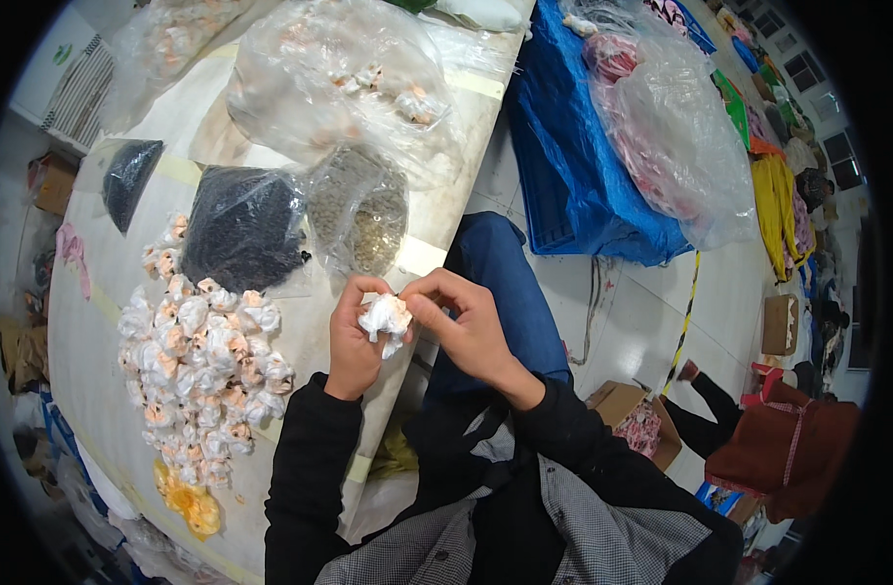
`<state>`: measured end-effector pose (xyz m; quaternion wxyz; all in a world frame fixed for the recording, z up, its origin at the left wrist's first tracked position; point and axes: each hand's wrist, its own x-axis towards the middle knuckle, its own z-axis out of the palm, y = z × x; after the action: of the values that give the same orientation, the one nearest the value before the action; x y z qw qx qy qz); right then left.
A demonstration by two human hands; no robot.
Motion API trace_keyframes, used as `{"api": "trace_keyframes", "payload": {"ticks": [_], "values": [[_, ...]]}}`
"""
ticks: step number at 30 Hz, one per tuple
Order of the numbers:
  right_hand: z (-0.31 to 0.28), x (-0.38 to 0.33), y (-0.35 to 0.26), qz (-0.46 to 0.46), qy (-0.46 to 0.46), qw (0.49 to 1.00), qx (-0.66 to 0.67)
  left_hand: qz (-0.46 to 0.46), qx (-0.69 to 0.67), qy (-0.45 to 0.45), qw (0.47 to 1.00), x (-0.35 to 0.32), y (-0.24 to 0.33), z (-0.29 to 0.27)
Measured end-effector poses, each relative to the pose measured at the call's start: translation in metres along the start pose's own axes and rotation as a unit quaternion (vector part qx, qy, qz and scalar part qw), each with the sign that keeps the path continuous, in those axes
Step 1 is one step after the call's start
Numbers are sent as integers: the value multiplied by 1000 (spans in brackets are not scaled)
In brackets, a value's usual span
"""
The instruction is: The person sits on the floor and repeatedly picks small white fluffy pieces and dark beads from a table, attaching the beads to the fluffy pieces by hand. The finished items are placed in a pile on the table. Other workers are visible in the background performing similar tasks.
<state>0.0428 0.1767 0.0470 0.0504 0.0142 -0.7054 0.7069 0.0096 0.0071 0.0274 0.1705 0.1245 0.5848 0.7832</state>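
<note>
Hand work at a pale, cream-coloured surface [87, 341], as I see it from the room: a small crumpled white-and-peach soft piece [385, 317] is held up between both hands, near the edge of the surface. The left hand [355, 336] has its grip closed on the piece from the left; the right hand [466, 327] pinches it from the right, its grip narrow, thumb and forefinger together. To the left lies a loose heap of similar white-and-peach pieces [202, 361], a crumpled yellow piece [188, 502] at its near end. Beyond the heap rest a clear plastic bag of black contents [241, 229] and, just beside it, a clear plastic bag of tan granules [360, 214]
</note>
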Motion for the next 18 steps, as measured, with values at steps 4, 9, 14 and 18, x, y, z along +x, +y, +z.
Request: {"api": "trace_keyframes", "payload": {"ticks": [4,9,14,18], "values": [[0,2,-8,91,-32,989,110,-34,2,-16,999,1,-7,-7],[-8,4,-3,94,-54,990,85,-33,6,-42,999,2,-8,-11],[-11,6,7,152,-61,980,111,-42,73,-8,996,4,-9,-12],[-14,6,16,140,-80,986,32,-46,99,4,994,4,-12,-14]]}}
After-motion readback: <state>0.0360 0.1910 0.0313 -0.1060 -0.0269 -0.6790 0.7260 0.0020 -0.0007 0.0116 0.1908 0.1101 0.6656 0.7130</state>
